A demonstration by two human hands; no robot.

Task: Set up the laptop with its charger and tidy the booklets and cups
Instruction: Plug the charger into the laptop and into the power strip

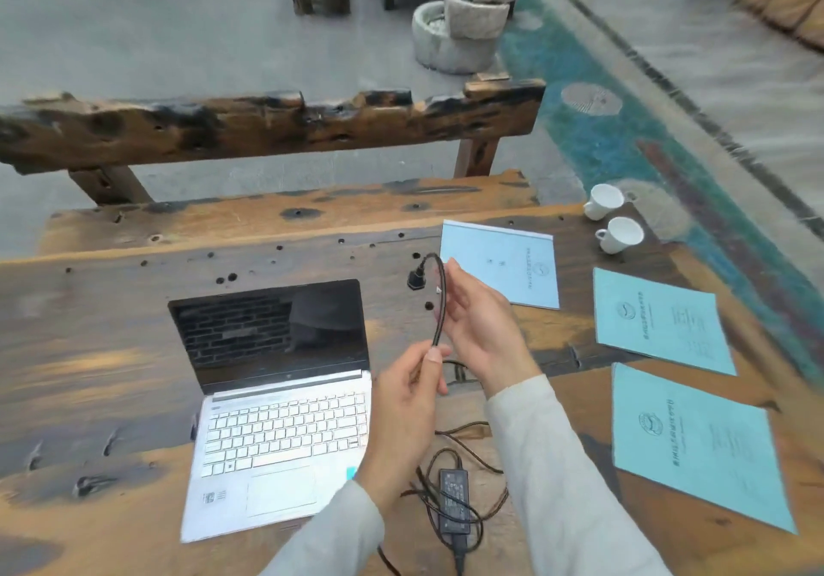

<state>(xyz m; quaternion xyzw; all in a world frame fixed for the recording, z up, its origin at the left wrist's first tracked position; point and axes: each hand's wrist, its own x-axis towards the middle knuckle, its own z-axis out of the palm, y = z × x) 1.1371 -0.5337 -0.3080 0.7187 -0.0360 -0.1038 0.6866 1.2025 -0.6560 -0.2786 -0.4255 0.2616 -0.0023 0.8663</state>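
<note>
An open white laptop (276, 401) with a dark screen sits on the wooden table (111, 308). My left hand (408, 401) pinches the black charger cable (439, 303) just right of the screen. My right hand (479, 321) holds the same cable higher up, and its plug end (415, 281) curls over to the left in the air. The black power brick (454, 502) lies among loose cable loops near the front edge. Three light blue booklets (501, 263) (662, 321) (695, 446) lie spread on the right. Two white cups (603, 201) (620, 234) stand at the far right corner.
A rough wooden bench (267, 123) runs along the table's far side. Stacked grey stone basins (463, 18) stand on the floor beyond it. A blue-green patterned strip (624, 138) crosses the floor at right.
</note>
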